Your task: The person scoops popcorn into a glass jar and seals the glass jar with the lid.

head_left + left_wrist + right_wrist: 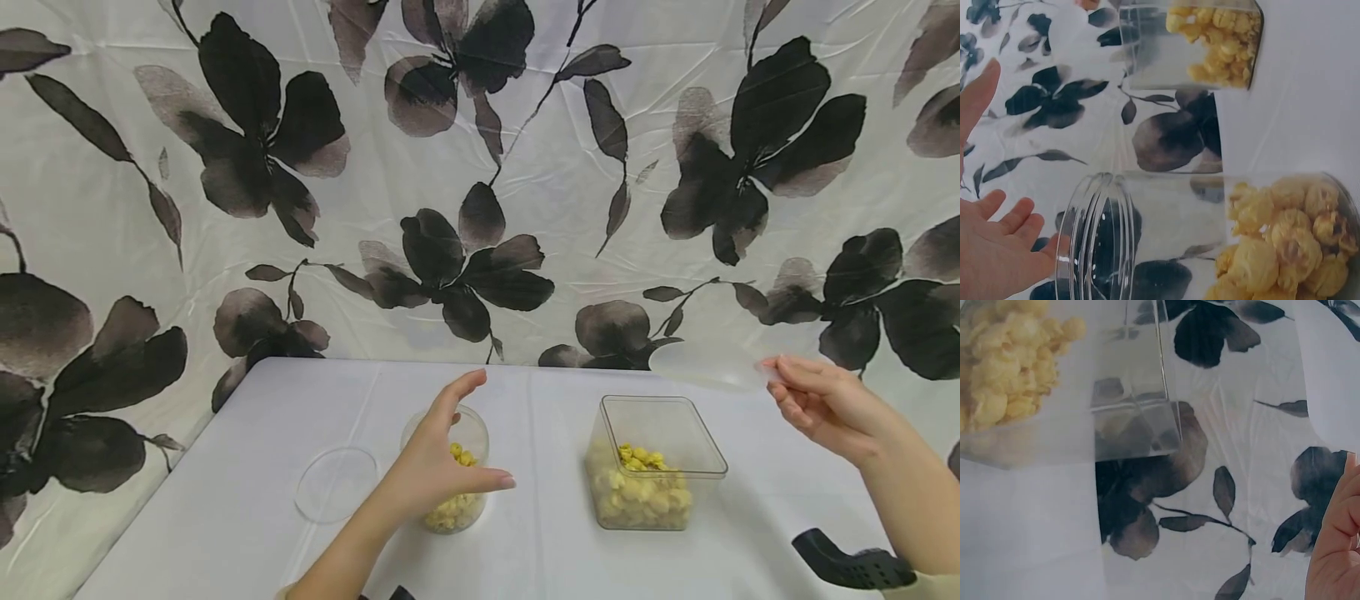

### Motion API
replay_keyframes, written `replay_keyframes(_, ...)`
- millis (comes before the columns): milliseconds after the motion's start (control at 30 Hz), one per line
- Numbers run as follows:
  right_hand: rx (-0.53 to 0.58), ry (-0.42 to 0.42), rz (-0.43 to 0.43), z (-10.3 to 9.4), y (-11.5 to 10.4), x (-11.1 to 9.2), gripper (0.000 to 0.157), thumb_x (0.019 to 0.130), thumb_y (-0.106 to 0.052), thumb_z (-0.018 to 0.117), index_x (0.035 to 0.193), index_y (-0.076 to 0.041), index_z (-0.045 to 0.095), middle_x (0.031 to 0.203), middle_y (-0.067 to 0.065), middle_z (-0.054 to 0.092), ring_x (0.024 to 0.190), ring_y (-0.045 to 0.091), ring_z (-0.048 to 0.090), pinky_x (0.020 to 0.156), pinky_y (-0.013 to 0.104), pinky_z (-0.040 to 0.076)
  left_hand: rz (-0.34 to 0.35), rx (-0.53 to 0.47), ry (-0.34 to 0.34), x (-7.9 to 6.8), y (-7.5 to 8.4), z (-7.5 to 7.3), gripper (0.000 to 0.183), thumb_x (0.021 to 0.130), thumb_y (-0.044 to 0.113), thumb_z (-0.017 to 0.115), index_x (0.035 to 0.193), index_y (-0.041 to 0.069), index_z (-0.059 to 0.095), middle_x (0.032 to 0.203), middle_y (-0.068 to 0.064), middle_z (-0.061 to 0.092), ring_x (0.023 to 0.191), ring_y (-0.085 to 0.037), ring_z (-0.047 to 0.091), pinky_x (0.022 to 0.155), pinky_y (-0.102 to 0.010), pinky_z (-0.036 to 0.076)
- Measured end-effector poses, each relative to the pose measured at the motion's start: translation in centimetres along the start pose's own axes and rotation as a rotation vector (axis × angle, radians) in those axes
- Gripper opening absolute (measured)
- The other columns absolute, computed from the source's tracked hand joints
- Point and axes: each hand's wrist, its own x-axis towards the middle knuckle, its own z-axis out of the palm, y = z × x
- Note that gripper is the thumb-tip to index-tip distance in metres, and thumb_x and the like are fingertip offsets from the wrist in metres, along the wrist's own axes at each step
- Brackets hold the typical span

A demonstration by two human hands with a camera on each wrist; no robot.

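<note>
My left hand (431, 471) is held with thumb and fingers spread apart, beside a round clear jar (474, 427) part filled with yellow popcorn (1291, 231). In the left wrist view its fingertips are close to the jar's ridged mouth. My right hand (828, 404) pinches one end of a white, smooth, rounded piece (701, 365), scoop-like in shape, out to the right and raised above the table. Between the hands stands a square clear container (600, 492) with popcorn in its lower part; its top is uncovered.
A clear round lid (337, 485) lies on the white table (247, 467) to the left of the jar. Behind the table hangs a white cloth (577, 200) with dark flowers. A black strap (851, 560) is at my right wrist.
</note>
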Motion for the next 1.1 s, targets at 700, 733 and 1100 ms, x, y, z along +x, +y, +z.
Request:
replay_keyframes(700, -0.226, 0.231, -0.099, -1.3, -0.1, -1.5, 0.036, 0.101, -0.004, 0.033, 0.104, 0.0, 0.068, 0.083, 0.011, 0.067, 0.068, 0.015, 0.062, 0.057, 0.018, 0.051, 0.082, -0.084, -0.143, 1.4, 0.9, 5.1, 0.099, 0.063, 0.025, 0.087, 0.142, 0.03, 0.029, 0.144, 0.016, 0.03, 0.132, -0.008, 0.028, 0.104, -0.037, 0.033)
replay_keyframes(733, -0.259, 0.259, -0.104, -1.3, -0.1, -1.6, 0.035, 0.101, -0.004, 0.035, 0.103, 0.0, 0.069, 0.082, 0.011, 0.066, 0.067, 0.014, 0.062, 0.057, 0.018, 0.051, 0.087, -0.087, -0.149, 1.4, 0.8, 5.4, 0.098, 0.063, 0.025, 0.087, 0.142, 0.029, 0.029, 0.144, 0.015, 0.031, 0.132, -0.008, 0.028, 0.104, -0.036, 0.033)
replay_keyframes(1100, -0.781, 0.395, -0.168, -0.1, 0.3, -1.2, 0.033, 0.099, -0.001, 0.039, 0.095, -0.011, 0.071, 0.07, 0.005, 0.059, 0.054, 0.01, 0.05, 0.044, 0.018, 0.039, 0.061, -0.131, -0.16, 2.5, -0.9, 9.1, 0.1, 0.066, 0.021, 0.086, 0.145, 0.022, 0.025, 0.146, 0.006, 0.029, 0.133, -0.015, 0.028, 0.103, -0.037, 0.035)
